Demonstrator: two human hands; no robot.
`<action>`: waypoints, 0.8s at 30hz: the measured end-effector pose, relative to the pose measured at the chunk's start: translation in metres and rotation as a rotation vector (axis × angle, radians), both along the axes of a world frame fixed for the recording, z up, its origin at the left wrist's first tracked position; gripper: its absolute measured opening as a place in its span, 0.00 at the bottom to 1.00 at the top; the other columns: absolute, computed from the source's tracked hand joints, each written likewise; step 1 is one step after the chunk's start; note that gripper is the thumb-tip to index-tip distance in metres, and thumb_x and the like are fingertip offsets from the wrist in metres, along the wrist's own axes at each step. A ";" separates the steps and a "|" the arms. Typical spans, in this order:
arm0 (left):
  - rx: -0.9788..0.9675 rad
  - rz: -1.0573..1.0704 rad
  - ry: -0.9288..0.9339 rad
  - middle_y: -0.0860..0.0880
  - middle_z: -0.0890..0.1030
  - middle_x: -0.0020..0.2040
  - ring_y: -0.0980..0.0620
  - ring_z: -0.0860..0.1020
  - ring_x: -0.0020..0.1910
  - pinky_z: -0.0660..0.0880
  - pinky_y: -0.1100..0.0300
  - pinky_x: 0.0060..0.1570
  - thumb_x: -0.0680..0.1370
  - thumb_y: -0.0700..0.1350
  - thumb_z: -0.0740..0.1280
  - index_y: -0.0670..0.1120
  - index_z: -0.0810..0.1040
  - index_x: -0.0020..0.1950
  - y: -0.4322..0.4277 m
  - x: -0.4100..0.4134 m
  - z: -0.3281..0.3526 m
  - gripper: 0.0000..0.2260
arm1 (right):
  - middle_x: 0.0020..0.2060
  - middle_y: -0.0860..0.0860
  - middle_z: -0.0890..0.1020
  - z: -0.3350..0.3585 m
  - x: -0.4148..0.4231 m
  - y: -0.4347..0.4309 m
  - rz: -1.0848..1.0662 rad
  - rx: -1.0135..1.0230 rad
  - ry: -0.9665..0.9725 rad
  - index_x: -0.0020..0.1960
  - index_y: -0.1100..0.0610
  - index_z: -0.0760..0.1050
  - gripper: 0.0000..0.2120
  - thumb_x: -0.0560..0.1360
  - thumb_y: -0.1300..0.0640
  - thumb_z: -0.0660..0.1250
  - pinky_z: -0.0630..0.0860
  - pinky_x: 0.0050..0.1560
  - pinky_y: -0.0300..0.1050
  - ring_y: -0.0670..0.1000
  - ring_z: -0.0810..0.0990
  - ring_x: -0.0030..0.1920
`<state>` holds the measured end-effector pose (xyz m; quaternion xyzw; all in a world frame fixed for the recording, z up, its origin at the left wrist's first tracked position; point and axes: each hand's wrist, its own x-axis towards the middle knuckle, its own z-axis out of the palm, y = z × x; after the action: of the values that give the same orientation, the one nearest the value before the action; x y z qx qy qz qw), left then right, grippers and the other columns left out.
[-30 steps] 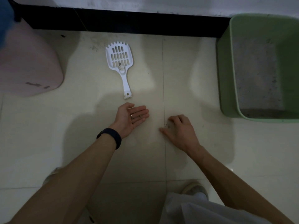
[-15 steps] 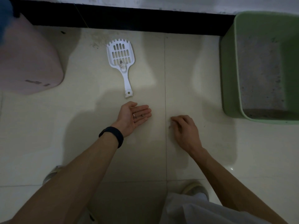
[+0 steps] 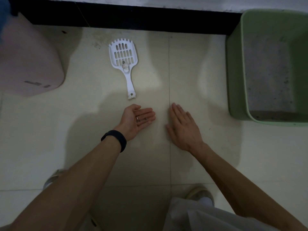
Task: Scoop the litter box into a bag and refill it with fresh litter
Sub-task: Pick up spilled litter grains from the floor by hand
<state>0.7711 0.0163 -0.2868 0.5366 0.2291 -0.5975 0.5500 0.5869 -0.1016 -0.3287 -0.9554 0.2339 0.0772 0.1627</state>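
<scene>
Your floor [image 3: 191, 64] is pale glossy tile, with a grout line running from the black skirting [image 3: 133, 15] at its far edge. On it sit a white litter scoop [image 3: 129, 79], a green litter box [image 3: 235, 72] right, a pink bin [image 3: 28, 64] left, and your right hand [image 3: 183, 125], laid flat.

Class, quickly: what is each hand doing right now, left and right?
Left hand: open, palm up, a few dark grains lying on its fingers.
Right hand: open, palm down, fingers straight, holding nothing.

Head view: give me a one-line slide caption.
Left hand palm-up with dark specks, right hand palm-down beside it; white scoop lies ahead, green litter box at right.
</scene>
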 end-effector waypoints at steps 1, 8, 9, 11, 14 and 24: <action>0.000 0.001 -0.002 0.39 0.83 0.56 0.43 0.82 0.56 0.77 0.56 0.57 0.80 0.48 0.56 0.37 0.81 0.59 0.000 0.000 0.000 0.20 | 0.79 0.53 0.51 -0.001 0.002 0.001 0.035 0.021 0.048 0.80 0.59 0.50 0.30 0.83 0.44 0.48 0.52 0.78 0.53 0.51 0.48 0.79; -0.017 0.018 -0.005 0.39 0.83 0.56 0.44 0.82 0.57 0.77 0.56 0.57 0.80 0.48 0.56 0.37 0.81 0.59 -0.001 0.003 0.002 0.20 | 0.79 0.54 0.53 0.002 -0.049 0.023 0.172 0.022 0.072 0.79 0.60 0.53 0.27 0.84 0.48 0.45 0.56 0.77 0.54 0.51 0.49 0.79; -0.018 0.017 -0.005 0.39 0.83 0.56 0.43 0.82 0.57 0.77 0.56 0.58 0.80 0.48 0.56 0.37 0.81 0.58 -0.001 0.002 0.002 0.20 | 0.78 0.54 0.54 0.002 -0.054 0.024 0.171 0.025 0.063 0.79 0.60 0.54 0.27 0.84 0.48 0.45 0.57 0.76 0.54 0.51 0.50 0.79; -0.016 0.012 -0.003 0.39 0.84 0.56 0.43 0.82 0.56 0.77 0.56 0.57 0.80 0.48 0.56 0.37 0.81 0.58 0.000 0.000 0.000 0.20 | 0.78 0.55 0.56 0.004 -0.057 0.024 0.157 0.025 0.023 0.78 0.60 0.57 0.27 0.84 0.47 0.47 0.59 0.75 0.55 0.52 0.53 0.79; -0.016 -0.006 0.004 0.39 0.84 0.55 0.44 0.83 0.55 0.78 0.56 0.53 0.79 0.48 0.57 0.37 0.81 0.58 0.001 -0.003 0.000 0.20 | 0.78 0.56 0.59 0.009 -0.055 0.022 0.016 0.002 -0.018 0.77 0.59 0.60 0.30 0.82 0.43 0.56 0.58 0.76 0.53 0.53 0.56 0.78; -0.035 -0.010 -0.011 0.39 0.84 0.56 0.43 0.82 0.56 0.78 0.56 0.52 0.80 0.48 0.56 0.37 0.81 0.58 0.001 0.001 0.003 0.20 | 0.53 0.55 0.79 0.005 -0.025 0.020 -0.478 0.173 -0.102 0.58 0.58 0.78 0.16 0.76 0.47 0.70 0.73 0.54 0.47 0.55 0.76 0.53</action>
<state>0.7726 0.0170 -0.2835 0.5315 0.2130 -0.6010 0.5576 0.5620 -0.0813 -0.3239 -0.8582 0.4371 0.0081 0.2692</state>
